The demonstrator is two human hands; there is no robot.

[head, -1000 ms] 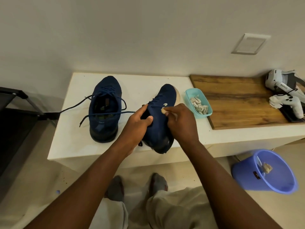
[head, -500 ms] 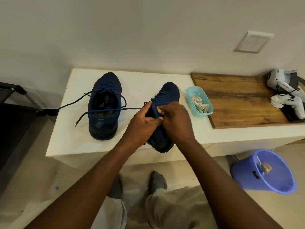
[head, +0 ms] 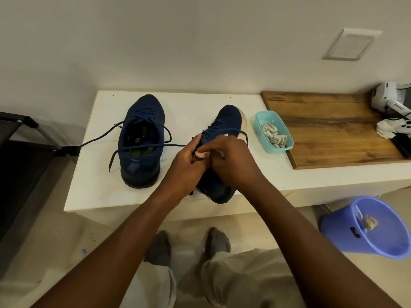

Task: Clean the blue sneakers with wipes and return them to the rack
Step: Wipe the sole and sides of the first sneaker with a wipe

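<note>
Head view: crumpled white wipe (head: 201, 154) pinched by left hand (head: 185, 172), right hand (head: 234, 164) fingers; overhanging dark-blue knit sneaker (head: 226, 121) could be knocked off white tabletop (head: 93, 185).

Head-worn view, forward and down

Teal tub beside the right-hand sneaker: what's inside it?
The teal tub holds a loose heap of crumpled whitish wipes. A bare patch of its floor shows at the far end. Anything under the heap is covered.
</note>
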